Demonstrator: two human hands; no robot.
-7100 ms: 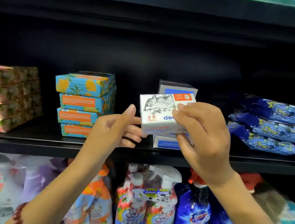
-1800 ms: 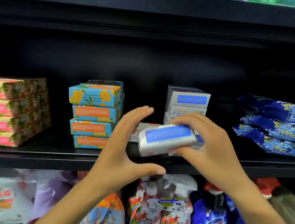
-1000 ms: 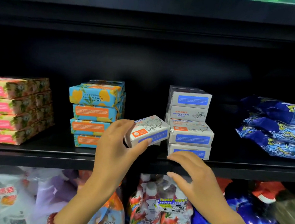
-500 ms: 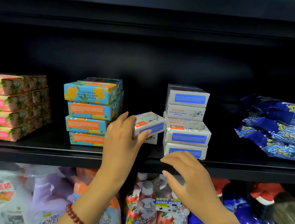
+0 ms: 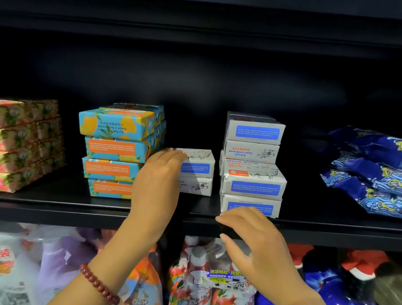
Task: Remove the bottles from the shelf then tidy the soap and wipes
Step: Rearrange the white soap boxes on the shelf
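"Goat soap": white box (image 5: 253, 178); "Goat's milk soap": blue-orange box (image 5: 118, 124).

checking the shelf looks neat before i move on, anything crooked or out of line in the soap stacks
Yes. In the tall white soap stack, the third box down juts forward past the boxes above and below, so the pile looks uneven. The blue-and-orange stack is also slightly staggered.

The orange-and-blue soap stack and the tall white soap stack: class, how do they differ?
The orange-and-blue stack has bright fruit-print wrappers; the tall white stack is white with blue labels. The orange-and-blue stack stands left of the tall white stack. Both are four boxes high on one shelf.
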